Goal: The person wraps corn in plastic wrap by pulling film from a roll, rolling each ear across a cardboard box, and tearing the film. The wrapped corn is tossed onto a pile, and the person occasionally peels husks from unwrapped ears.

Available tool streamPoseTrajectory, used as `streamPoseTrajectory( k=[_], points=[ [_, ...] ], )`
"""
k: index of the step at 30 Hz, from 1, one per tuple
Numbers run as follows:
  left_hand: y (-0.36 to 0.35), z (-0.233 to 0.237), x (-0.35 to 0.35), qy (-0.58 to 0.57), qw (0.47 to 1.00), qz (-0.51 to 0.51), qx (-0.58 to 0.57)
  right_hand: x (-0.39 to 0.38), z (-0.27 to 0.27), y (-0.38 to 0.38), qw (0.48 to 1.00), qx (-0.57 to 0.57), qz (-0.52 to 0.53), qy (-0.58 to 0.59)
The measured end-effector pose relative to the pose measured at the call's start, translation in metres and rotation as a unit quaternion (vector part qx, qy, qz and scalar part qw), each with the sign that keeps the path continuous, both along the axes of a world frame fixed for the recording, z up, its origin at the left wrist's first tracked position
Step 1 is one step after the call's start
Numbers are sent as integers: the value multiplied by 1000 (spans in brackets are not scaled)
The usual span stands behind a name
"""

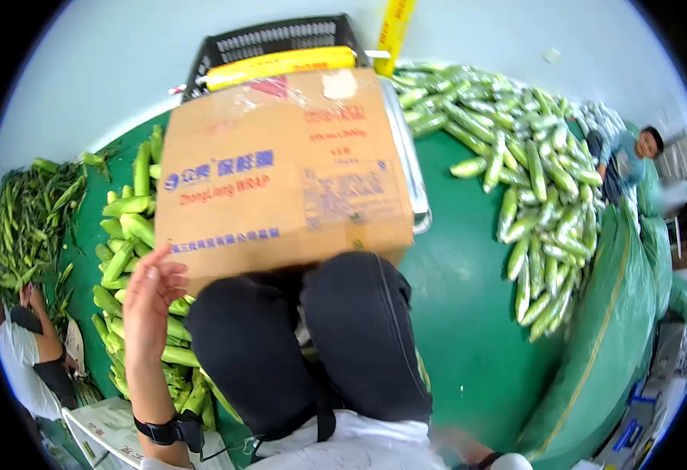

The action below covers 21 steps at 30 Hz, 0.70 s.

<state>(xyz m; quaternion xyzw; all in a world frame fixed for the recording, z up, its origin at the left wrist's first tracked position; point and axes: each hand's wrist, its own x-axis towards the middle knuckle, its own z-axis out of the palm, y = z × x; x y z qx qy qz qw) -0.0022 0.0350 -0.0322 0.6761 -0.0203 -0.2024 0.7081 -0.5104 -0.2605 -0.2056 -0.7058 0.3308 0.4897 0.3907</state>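
Pale-green elongated vegetables (137, 228) are heaped on green floor (465, 313), along the left edge of the brown cardboard box (281, 207), beneath the nearer left hand (148, 301), fingers open; right hand (462, 445) blurred, finger state cannot be told.

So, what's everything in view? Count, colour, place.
box: one, brown, centre
crate: one, black, behind box
rolls: two, yellow, by crate
tray: one, silvery, box's right edge
bare vegetables: many, green, left
wrapped vegetables: many, green, right
leafy heap: one, green, far left
sacking: uncountable, green, far right
stand: one, white, lower left
floor: one, green, below
other people: two, white and blue tops, either side
knees: two, black, centre
left hand: one, bare, beside box
right hand: one, blurred, bottom
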Motion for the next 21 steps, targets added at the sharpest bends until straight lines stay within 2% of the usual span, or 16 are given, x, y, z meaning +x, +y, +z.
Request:
streamPoseTrajectory(
  k=[2, 3, 4, 5, 6, 7, 8, 9, 10, 11, 12, 14, 17, 20, 21],
  points=[
    [10, -11, 15, -60, 986, -78, 133, 29, 19, -45, 985, -32, 165, 34],
    [14, -14, 24, -89, 968, -121, 200, 55, 31, -75, 965, -114, 234, 1],
    [11, -12, 39, -187, 919, -194, 287, 88, 43, -107, 934, -214, 280, -57],
    [3, -10, 57, -276, 847, -266, 369, 127, 44, -141, 893, -318, 286, -137],
    [-6, -20, 77, -357, 790, -263, 423, 185, 61, -157, 856, -347, 179, -338],
    [-19, -36, 98, -433, 725, -256, 470, 267, 108, -150, 865, -319, 101, -374],
    [-39, -45, 121, -443, 735, -231, 459, 323, 111, -150, 807, -290, 31, -513],
    [-58, -55, 142, -454, 744, -203, 446, 377, 117, -146, 774, -233, 11, -589],
    [-72, -72, 159, -447, 764, -179, 429, 429, 118, -139, 751, -198, -5, -630],
    [-87, -89, 179, -442, 782, -154, 411, 475, 112, -136, 730, -188, 32, -656],
    [-99, -97, 202, -439, 797, -130, 393, 514, 107, -128, 732, -188, 43, -653],
    [-110, -104, 229, -456, 789, -97, 400, 575, 83, -119, 686, -252, 93, -676],
    [-112, -117, 257, -465, 787, -88, 396, 623, 57, -129, 767, -214, 29, -604],
    [-112, -122, 271, -458, 796, -85, 387, 644, 45, -137, 750, -230, 34, -620],
    [-114, -122, 273, -458, 798, -85, 383, 647, 45, -139, 710, -235, 49, -662]
  ],
)
